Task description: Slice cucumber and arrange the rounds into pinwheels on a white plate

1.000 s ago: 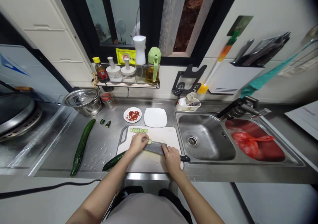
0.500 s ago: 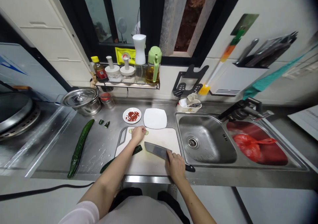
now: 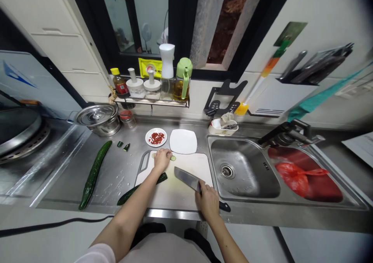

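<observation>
My right hand (image 3: 209,201) grips a cleaver (image 3: 186,178), its blade slanting up and left above the white cutting board (image 3: 190,162). At the board's far edge, my left hand (image 3: 162,160) is closed with fingers curled; what they hold is hidden. Pale green cucumber slices (image 3: 173,158) lie beside those fingers. Under my left forearm rests a cut cucumber (image 3: 128,195), its cut end on the board and partly covered by the arm. A black handle (image 3: 224,206) pokes out past my right hand; the rest of it is hidden.
Beyond the board stand an empty white plate (image 3: 183,141) and a small plate (image 3: 148,141) of chopped red pieces. A whole cucumber (image 3: 94,175) and cucumber ends (image 3: 126,147) lie left. The sink (image 3: 244,173) is to the right, a lidded pot (image 3: 105,125) at back left.
The cleaver has shifted slightly right, away from my left hand, and its blade tilts more steeply. My left hand stays by the slices. The whole view has shifted a little.
</observation>
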`<state>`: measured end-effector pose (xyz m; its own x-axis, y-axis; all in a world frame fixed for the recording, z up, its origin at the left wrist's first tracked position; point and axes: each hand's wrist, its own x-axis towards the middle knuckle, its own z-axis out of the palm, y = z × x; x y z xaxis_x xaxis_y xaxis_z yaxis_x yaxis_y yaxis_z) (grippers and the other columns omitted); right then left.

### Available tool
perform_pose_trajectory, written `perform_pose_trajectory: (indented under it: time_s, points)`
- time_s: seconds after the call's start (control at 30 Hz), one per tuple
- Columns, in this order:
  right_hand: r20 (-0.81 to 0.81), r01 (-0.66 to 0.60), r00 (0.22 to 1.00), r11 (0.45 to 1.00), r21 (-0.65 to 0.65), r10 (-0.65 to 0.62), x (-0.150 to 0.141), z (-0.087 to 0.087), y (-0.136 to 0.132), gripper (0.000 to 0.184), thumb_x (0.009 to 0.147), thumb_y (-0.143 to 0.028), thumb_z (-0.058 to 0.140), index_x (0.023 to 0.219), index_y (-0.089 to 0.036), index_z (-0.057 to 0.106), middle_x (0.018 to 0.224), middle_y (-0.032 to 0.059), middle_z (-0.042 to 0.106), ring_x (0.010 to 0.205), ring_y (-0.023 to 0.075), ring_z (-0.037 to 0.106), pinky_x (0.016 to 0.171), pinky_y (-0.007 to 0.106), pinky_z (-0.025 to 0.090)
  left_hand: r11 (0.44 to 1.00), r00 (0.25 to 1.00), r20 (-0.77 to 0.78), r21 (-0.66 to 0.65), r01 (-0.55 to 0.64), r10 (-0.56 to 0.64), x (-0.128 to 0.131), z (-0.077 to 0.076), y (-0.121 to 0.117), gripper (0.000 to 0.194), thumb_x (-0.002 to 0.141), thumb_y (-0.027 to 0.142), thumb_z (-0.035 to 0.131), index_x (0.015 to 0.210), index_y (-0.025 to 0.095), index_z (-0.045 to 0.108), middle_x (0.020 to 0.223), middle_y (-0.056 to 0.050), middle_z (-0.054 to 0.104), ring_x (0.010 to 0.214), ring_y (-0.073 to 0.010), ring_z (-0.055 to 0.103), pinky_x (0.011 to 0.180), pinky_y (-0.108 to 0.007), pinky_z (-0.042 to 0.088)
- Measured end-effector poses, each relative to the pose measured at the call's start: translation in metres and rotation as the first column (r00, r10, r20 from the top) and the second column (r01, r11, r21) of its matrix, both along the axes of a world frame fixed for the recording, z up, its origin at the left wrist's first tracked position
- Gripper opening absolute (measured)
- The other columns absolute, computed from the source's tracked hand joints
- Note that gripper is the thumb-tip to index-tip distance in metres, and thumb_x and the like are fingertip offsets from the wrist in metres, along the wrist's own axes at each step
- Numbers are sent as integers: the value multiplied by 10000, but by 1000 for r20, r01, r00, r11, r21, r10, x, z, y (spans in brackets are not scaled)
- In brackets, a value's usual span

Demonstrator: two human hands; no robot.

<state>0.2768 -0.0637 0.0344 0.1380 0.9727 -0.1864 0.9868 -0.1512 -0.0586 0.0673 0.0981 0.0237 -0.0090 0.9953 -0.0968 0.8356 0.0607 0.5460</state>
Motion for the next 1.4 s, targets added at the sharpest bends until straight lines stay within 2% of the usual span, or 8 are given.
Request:
perform_pose_trajectory:
  time_s: [0.2,0.37,0.47,0.7,0.87,1.0,1.2,1.4]
  points:
    - [-16,-27,1000,1000,13,27,11,-9,-1,430,900,-291,516,1305,-149,529,1011,111,676,975,245,617,859,328,377,998,997,65,49,48,-51,-38,17,-58,242,854,359,587,1040,254,702,1082,-62,666,1070,-247,555,959,-377,383]
    - [-45,-53,997,998,46,55,16,-17,1,440,907,-320,507,1309,-142,525,1033,115,676,1006,262,607,866,338,396,989,992,-45,-87,117,-121,-74,23,-105,479,705,414,738,1159,298,639,1144,-63,617,1126,-286,523,957,-398,373]
    - [-49,-61,997,997,47,64,15,-19,3,434,910,-323,490,1302,-140,533,1001,116,677,987,262,614,853,339,408,979,985,-86,-153,134,-148,-87,25,-116,555,668,336,759,1199,308,600,1180,-67,588,1148,-293,513,954,-393,371]
    - [-44,-84,995,994,67,87,15,-26,2,443,907,-334,460,1302,-146,529,988,117,676,964,269,622,837,347,426,974,979,-117,-175,143,-164,-97,20,-124,425,732,146,608,1130,295,622,1128,-61,613,1101,-256,550,921,-355,402]
    - [-58,-72,995,996,61,76,16,-30,2,461,910,-349,470,1311,-130,529,1022,124,672,966,273,629,840,350,432,991,994,-44,-89,95,-100,-108,15,-123,404,759,173,618,1146,289,642,1117,-51,642,1092,-241,570,908,-322,426]
    - [-53,-61,997,997,57,64,16,-32,1,464,913,-352,476,1316,-128,528,1018,124,674,972,276,629,848,357,433,995,995,-5,-20,-101,101,-131,15,-105,440,771,263,660,1210,252,628,1136,-66,660,1070,-237,594,916,-317,428]
    - [-45,-69,996,994,80,72,15,-34,-1,463,917,-358,480,1317,-129,528,1016,118,677,962,273,631,848,355,438,942,938,-117,-42,-334,327,-161,10,-63,424,790,342,655,1203,250,635,1141,-89,680,1056,-251,620,849,-314,443]
    - [-39,-82,996,993,81,85,16,-35,0,461,920,-364,470,1312,-129,532,996,121,681,942,272,634,830,358,445,933,924,-195,-80,-350,330,-166,-1,-41,464,777,337,662,1233,266,619,1166,-92,673,1072,-250,620,847,-303,447]
